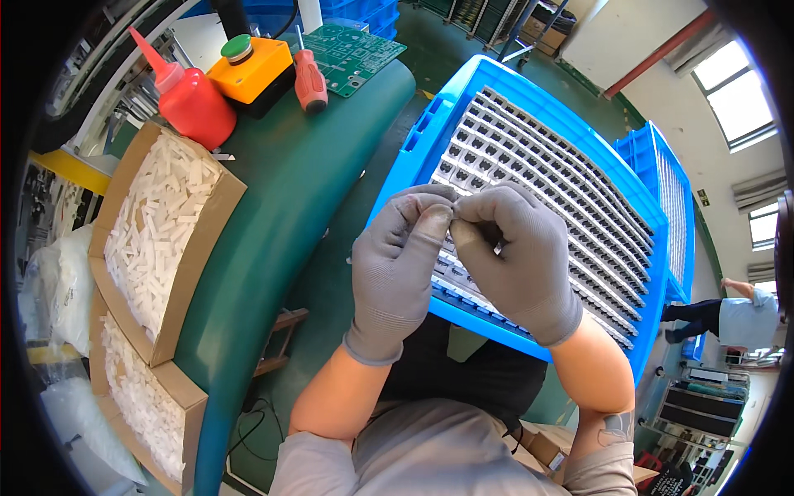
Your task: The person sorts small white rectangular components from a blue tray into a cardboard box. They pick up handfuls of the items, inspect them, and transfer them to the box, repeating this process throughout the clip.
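Note:
My left hand and my right hand wear grey knit gloves. Their fingertips meet, thumbs and forefingers pinched together, above the near left part of a blue crate. Whatever sits between the fingers is too small or too hidden to make out. Under and beyond the hands, rows of small white parts with black centres fill the crate. The part of the rows just below my hands is covered by the gloves.
Left on a green-topped table stand cardboard boxes of small white pieces, a red squeeze bottle, a yellow box with a green button, a screwdriver and a green circuit board. A second crate and a person are at right.

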`<state>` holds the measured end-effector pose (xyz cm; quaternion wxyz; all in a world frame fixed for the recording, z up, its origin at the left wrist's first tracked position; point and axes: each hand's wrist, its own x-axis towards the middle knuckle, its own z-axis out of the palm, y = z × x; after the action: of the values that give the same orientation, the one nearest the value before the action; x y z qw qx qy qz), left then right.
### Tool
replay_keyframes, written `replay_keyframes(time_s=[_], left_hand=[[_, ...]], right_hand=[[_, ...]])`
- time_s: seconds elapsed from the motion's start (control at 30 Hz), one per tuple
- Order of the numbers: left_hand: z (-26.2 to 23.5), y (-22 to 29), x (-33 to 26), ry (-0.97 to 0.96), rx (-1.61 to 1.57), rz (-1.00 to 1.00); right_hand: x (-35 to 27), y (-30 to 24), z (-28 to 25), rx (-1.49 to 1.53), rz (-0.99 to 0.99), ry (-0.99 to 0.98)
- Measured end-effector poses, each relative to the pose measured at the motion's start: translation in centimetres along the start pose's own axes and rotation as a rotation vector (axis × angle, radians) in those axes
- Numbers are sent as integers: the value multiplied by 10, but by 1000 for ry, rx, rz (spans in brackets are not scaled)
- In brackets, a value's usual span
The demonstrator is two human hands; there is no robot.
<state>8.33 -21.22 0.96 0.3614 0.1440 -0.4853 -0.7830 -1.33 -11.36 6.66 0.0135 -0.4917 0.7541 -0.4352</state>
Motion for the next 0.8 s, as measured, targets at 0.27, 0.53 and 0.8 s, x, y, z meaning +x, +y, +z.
replay_keyframes(time_s=[0.27,0.53,0.8], left_hand=[[-33,3,1,99,134,189],[-43,-2,2,92,117,195],[-42,0,1,74,132,198]], right_hand=[[-12,46,17,-231,90,-199],[-15,56,31,-310,159,-312],[-13,50,37,-457,144,-327]])
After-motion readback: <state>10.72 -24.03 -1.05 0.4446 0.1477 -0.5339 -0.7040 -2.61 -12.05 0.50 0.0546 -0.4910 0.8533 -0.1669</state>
